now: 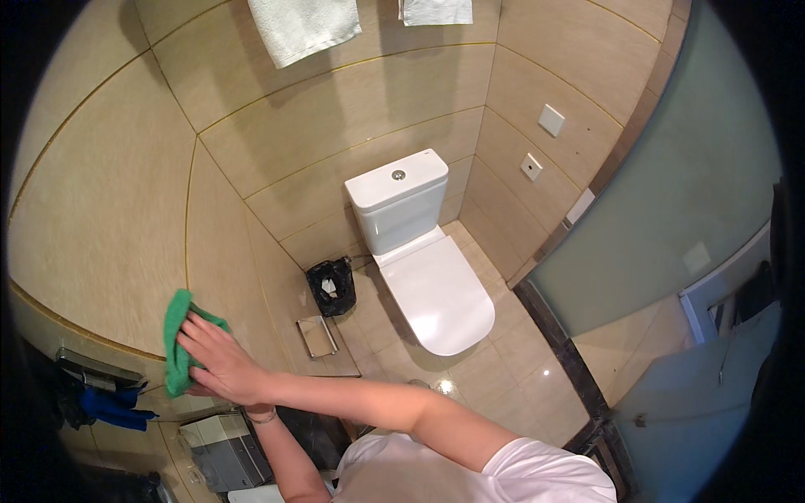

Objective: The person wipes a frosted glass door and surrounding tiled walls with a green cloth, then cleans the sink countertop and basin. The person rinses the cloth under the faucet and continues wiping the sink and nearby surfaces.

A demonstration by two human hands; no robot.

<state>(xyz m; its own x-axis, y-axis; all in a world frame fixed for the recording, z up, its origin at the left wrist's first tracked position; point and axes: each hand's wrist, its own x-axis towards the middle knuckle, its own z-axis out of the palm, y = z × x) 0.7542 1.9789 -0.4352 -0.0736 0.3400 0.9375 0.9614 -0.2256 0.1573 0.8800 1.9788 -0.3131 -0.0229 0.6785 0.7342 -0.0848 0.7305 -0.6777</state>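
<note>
A green cloth (178, 344) is against the beige tiled wall (109, 218) on the left. My right hand (220, 360) grips it, fingers bent over its near side, and my right arm reaches across my body. From below comes my left forearm (287, 457), with a thin bracelet (262, 415) at the wrist. My left hand is mostly hidden behind the right one, close to the cloth's lower end, so its fingers do not show clearly.
A white toilet (440, 293), lid down, stands ahead. Left of it are a black-lined bin (332, 287) and a paper holder (317, 337). White towels (306, 29) hang above. Frosted glass (654, 184) closes the right side. Blue cloth (117, 407) hangs lower left, near a grey-white box (222, 453).
</note>
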